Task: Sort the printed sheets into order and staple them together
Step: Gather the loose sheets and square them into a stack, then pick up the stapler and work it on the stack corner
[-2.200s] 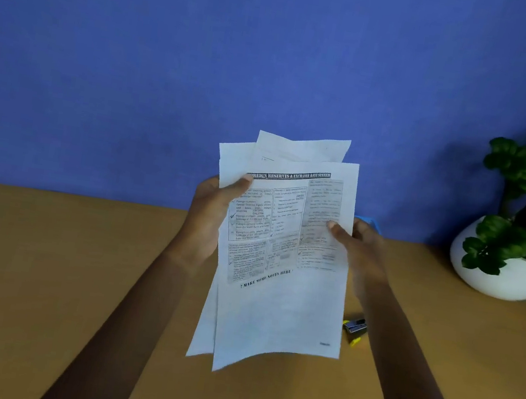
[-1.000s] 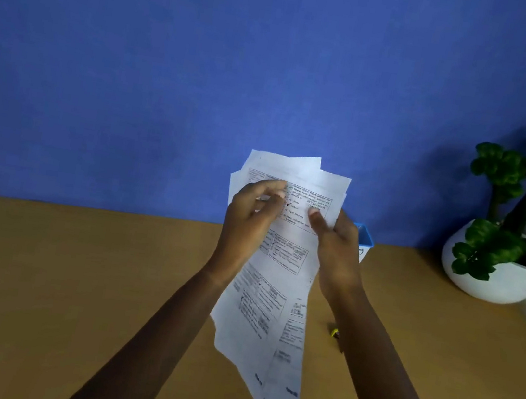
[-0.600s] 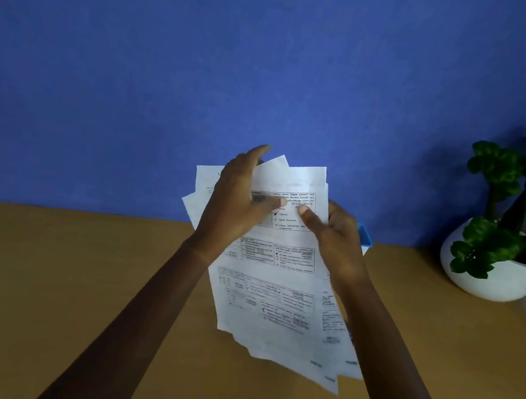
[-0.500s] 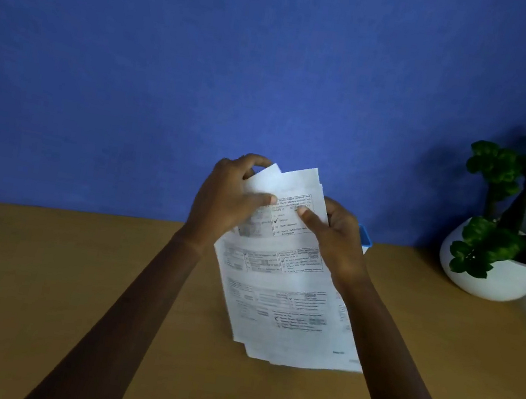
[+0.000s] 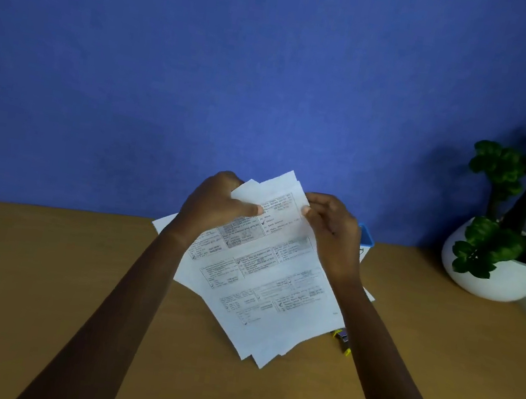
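Several white printed sheets (image 5: 262,288) with boxed text are held fanned and skewed above the wooden table, their lower corners close to its surface. My left hand (image 5: 216,204) pinches their top left part, thumb on the front page. My right hand (image 5: 332,227) grips the top right edge. A small stapler (image 5: 342,336) with yellow parts lies on the table just right of the sheets, mostly hidden behind my right forearm.
A blue box (image 5: 364,240) stands behind my right hand, against the blue wall. A green plant in a white pot (image 5: 500,272) sits at the far right of the wooden table (image 5: 39,268).
The sheets have come lower and tilted flatter toward the table, and fanned out more to the left. Both hands stayed at the top edge, shuffling the pages.
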`<state>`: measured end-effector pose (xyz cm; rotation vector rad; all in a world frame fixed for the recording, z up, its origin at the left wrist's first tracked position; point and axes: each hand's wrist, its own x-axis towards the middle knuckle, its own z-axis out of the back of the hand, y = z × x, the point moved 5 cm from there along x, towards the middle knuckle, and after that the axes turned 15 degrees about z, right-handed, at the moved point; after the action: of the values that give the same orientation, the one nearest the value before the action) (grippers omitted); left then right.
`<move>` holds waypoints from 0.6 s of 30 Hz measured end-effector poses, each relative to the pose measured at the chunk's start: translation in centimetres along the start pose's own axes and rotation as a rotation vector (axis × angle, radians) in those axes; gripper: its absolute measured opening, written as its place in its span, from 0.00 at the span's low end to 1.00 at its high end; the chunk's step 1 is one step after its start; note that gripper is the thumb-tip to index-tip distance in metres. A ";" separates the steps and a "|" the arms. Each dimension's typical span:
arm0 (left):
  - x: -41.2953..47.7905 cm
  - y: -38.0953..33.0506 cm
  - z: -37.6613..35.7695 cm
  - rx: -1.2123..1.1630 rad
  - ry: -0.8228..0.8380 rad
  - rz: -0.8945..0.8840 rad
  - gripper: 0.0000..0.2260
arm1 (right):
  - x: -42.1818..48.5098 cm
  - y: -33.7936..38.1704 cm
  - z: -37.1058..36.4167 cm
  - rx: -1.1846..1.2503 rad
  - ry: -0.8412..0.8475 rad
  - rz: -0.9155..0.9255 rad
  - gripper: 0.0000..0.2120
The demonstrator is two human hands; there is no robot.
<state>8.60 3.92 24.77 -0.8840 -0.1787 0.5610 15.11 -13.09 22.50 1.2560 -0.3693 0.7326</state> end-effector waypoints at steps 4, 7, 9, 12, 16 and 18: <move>0.4 1.7 0.9 -0.211 -0.008 0.053 0.09 | -1.8 -3.7 2.3 -0.313 -0.072 -0.031 0.12; 0.3 2.7 1.1 -0.381 0.028 0.092 0.08 | -3.9 -8.0 3.5 -0.531 0.018 -0.167 0.14; 0.3 3.2 0.7 -0.457 0.045 0.118 0.07 | -5.8 -11.2 3.6 -0.623 0.173 -0.348 0.16; 0.1 3.9 0.1 -0.558 0.058 0.171 0.07 | -9.3 -14.2 3.5 -0.638 0.325 -0.642 0.18; -0.2 4.8 -0.4 -0.715 0.092 0.248 0.12 | -12.4 -15.5 3.4 -0.582 0.374 -0.820 0.20; -0.3 5.2 -0.7 -0.782 0.117 0.275 0.12 | -12.8 -15.8 3.4 -0.629 0.421 -0.815 0.19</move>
<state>6.63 5.86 20.35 -1.7150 -0.1723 0.7045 17.09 -22.05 4.05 0.5380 0.2543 0.1292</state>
